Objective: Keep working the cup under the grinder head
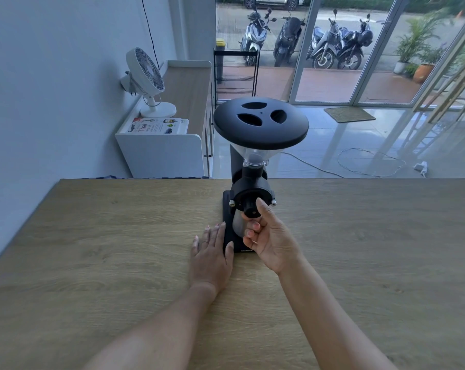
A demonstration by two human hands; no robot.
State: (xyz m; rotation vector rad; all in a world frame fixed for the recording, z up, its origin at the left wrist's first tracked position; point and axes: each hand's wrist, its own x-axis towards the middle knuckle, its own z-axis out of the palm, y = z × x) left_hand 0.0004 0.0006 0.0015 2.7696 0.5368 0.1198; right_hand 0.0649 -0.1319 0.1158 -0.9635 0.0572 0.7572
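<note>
Grinder knob point(251, 211), a small black dial on the front face of a black coffee grinder point(252, 192), sits at the tips of the right hand point(270, 240): the thumb lies against its right side and the curled fingers come up from beneath, so the hand pinches the knob. The knob's axis points out of the grinder's face toward the person, straight along the line of the right forearm. Just below the grip a metal cup point(239, 225) stands on the grinder's base plate point(230, 243), partly hidden behind the fingers. To the left of the grip, the left hand point(211, 259) rests flat on the wooden table point(106, 249), fingers straight, its thumb edge touching the base plate. Directly above the grip rises a clear hopper point(254, 153) capped by a wide black lid point(260, 124) with three openings. Far beyond, to the left, a white fan point(148, 78) and a book point(156, 126) sit on a low cabinet point(162, 153).
</note>
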